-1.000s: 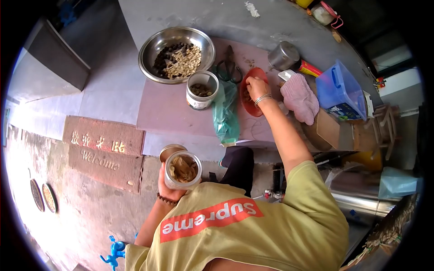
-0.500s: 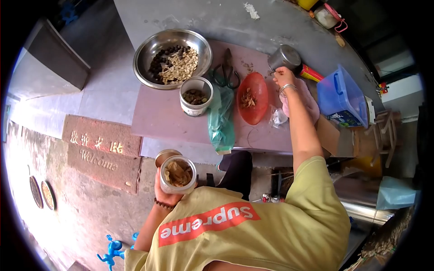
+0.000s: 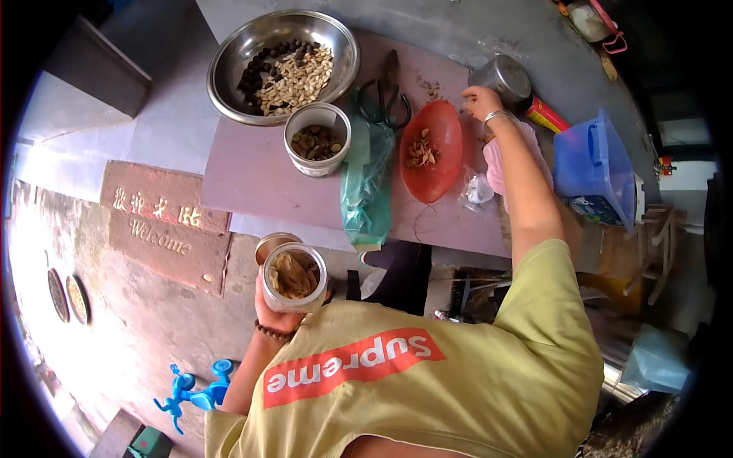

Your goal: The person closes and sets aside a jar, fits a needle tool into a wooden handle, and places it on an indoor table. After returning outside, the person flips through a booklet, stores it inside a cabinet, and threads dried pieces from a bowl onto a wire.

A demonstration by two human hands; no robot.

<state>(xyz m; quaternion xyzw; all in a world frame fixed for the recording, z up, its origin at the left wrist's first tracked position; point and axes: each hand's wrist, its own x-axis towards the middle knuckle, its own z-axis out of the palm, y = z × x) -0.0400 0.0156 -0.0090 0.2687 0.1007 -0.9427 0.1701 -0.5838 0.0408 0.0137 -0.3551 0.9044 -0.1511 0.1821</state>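
Observation:
My left hand (image 3: 276,313) is wrapped round a clear jar (image 3: 295,304) of brown, papery dried pieces. A round tan lid (image 3: 273,246) sits against the jar's far side, apparently in the same hand. My right hand (image 3: 482,101) reaches over the far side of the low table with its fingers bent together; anything between them is too small to tell. Beside it lies a metal mug (image 3: 504,79), and nearer to me is a red oval dish (image 3: 450,164) with dried scraps (image 3: 422,150). A pink cloth (image 3: 496,169) is partly under my right forearm.
On the pinkish table (image 3: 252,164) are a steel bowl (image 3: 347,57) of pale slices and dark balls, a white tub (image 3: 319,163) of dried pieces, black scissors (image 3: 389,103) and a green plastic bag (image 3: 366,202). A blue bin (image 3: 595,164) stands right; a doormat (image 3: 164,229) lies left.
The view has shifted, so the table things appear higher. My right hand has moved a little left of the metal mug. My left hand still holds the jar.

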